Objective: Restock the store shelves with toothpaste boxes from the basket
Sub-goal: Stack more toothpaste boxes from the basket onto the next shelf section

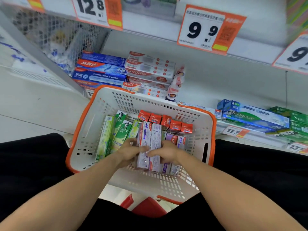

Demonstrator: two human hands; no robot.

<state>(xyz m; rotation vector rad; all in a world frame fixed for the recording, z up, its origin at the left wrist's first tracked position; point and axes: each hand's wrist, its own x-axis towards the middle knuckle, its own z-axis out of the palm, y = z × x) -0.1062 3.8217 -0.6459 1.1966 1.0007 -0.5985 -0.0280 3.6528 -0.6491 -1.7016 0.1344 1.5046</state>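
I have the left hand point(129, 150) and right hand point(166, 151) curled round two white toothpaste boxes point(149, 145) in the basket point(211, 130), long axes pointing at the shelf point(216, 84) ahead, both hands equally near.

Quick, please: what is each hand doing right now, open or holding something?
Left hand: grips the white 360 toothpaste boxes in the basket.
Right hand: grips the same boxes from the other side.

bare forearms point(70, 189), black trousers point(30, 164)
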